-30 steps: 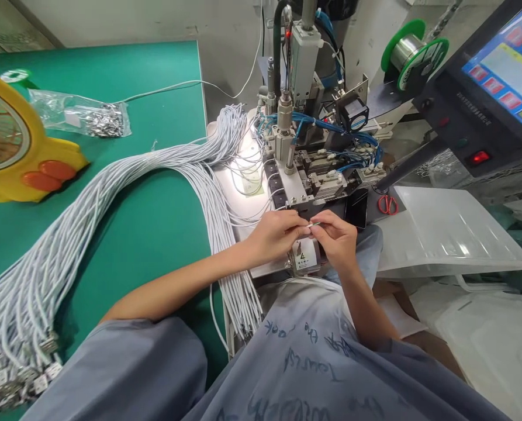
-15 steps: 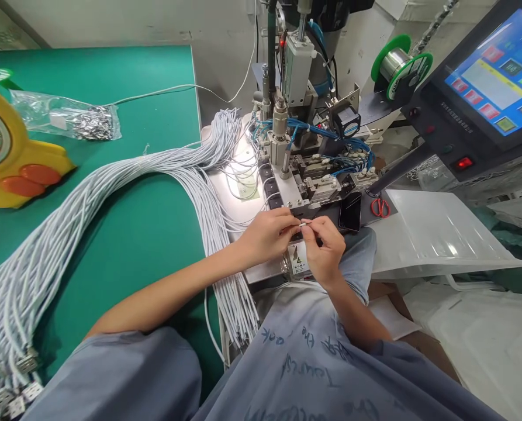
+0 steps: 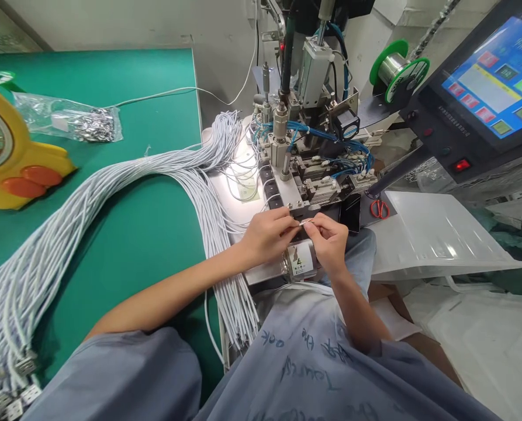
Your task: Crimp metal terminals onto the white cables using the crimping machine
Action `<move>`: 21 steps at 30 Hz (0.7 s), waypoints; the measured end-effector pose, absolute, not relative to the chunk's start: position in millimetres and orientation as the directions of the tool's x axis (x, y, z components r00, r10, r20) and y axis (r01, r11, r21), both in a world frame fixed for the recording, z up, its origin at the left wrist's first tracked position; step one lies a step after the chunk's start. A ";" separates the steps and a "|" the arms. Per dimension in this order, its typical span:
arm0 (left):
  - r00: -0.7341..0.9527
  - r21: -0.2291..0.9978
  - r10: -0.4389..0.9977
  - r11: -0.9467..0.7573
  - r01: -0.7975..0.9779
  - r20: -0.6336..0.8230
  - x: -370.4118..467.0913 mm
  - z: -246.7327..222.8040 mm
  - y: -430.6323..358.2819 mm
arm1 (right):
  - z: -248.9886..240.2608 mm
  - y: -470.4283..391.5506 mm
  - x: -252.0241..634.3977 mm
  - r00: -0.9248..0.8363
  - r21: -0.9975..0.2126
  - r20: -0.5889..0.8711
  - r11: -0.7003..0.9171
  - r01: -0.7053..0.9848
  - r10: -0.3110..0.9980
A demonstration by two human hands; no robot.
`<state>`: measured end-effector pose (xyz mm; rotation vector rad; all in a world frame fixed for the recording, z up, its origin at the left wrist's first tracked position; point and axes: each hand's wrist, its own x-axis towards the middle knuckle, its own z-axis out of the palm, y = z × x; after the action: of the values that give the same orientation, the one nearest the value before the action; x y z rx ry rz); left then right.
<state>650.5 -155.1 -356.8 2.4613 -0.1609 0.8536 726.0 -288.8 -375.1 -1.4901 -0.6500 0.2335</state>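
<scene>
Between my two hands is the end of a thin white cable. My left hand pinches it from the left, just in front of the machine. From the other side, the fingertips of my right hand are closed on the thin wires at its tip, too small to see clearly. Right behind my hands stands a soldering machine with cylinders and blue air tubes. A small box with a white label lies below my fingers. Left of my forearm runs a thick bundle of white cables.
A clear bag of metal parts and a yellow fan-like object sit on the green mat. To the right are a solder wire spool, a touch screen, red scissors and a white plastic tray.
My right hand has shifted slightly right and down, away from the left fingertips. The machine's upper cylinder has moved to the right. My left hand stays almost in place.
</scene>
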 end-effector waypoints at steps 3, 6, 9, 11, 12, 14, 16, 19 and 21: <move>0.849 0.712 0.202 -0.655 -0.254 0.488 651.6 -354.9 -157.0 | -380.6 -284.8 720.3 0.837 -0.955 0.294 0.175 0.239 0.461; 0.908 0.810 0.131 -0.516 -0.280 0.398 654.8 -353.4 -151.3 | -381.5 -286.6 723.8 0.835 -0.956 0.290 0.190 0.226 0.468; 0.907 0.713 -0.062 -0.597 -0.368 0.416 658.5 -354.8 -140.4 | -375.7 -292.7 737.2 0.770 -0.969 0.246 0.148 0.196 0.589; 0.873 0.492 -0.202 -0.760 -0.426 0.443 660.4 -357.2 -134.0 | -370.5 -296.0 747.2 0.709 -0.981 0.167 0.046 0.187 0.685; 0.857 0.352 -0.268 -0.827 -0.439 0.440 661.1 -358.7 -132.0 | -368.5 -296.7 751.1 0.686 -0.981 0.119 -0.019 0.191 0.718; 0.840 0.136 -0.348 -0.890 -0.436 0.416 661.8 -362.0 -130.7 | -367.0 -296.0 755.1 0.676 -0.970 0.050 -0.126 0.209 0.736; 0.846 0.118 -0.317 -0.909 -0.400 0.428 661.5 -365.2 -133.3 | -368.9 -293.0 753.5 0.713 -0.963 0.051 -0.156 0.221 0.699; 0.878 0.383 -0.089 -0.876 -0.293 0.470 658.9 -368.1 -142.2 | -376.4 -287.7 743.5 0.803 -0.973 0.103 -0.107 0.203 0.587; 0.901 0.554 0.050 -0.803 -0.220 0.431 656.4 -368.0 -149.3 | -382.9 -285.7 736.1 0.843 -0.983 0.116 -0.063 0.175 0.526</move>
<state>656.4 -149.3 -368.0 2.4405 -0.1212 0.5744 736.1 -285.7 -382.9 -1.6340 -0.5580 0.3134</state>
